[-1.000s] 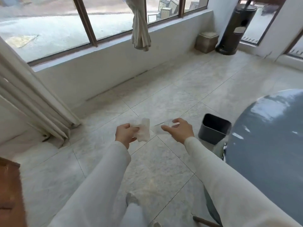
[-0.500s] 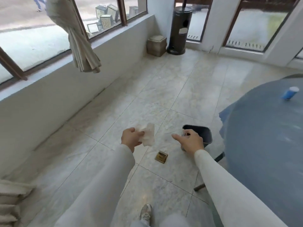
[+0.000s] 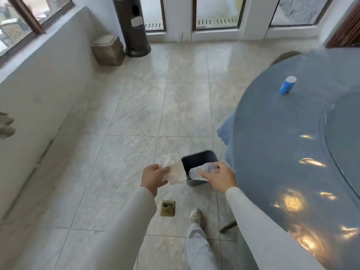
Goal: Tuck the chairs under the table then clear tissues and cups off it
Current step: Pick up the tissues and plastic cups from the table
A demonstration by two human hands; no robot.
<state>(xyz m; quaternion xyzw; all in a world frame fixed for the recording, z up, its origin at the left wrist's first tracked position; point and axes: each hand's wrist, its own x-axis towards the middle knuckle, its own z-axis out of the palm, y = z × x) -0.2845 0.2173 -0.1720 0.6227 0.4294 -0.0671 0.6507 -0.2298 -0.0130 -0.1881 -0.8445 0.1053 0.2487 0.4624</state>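
Note:
My left hand (image 3: pixel 153 177) pinches a crumpled white tissue (image 3: pixel 175 171) just left of a small dark bin (image 3: pixel 198 158) on the floor. In my right hand (image 3: pixel 220 177) lies a clear plastic cup (image 3: pixel 200 170) on its side, over the bin's near edge. The round grey-blue table (image 3: pixel 292 137) fills the right side. A blue cup with a white top (image 3: pixel 287 84) stands on it near the far edge. A chair leg (image 3: pixel 228 227) shows under the table's rim by my right arm.
A floor socket plate (image 3: pixel 168 208) sits in the tile in front of my shoe (image 3: pixel 196 216). A tall dark cylinder heater (image 3: pixel 132 26) and a beige box (image 3: pixel 108 50) stand in the far corner. A low white wall runs along the left.
My view has swung right and I have stepped closer to the bin. Both hands have come nearer to it, the cup now over its near edge and the tissue beside it.

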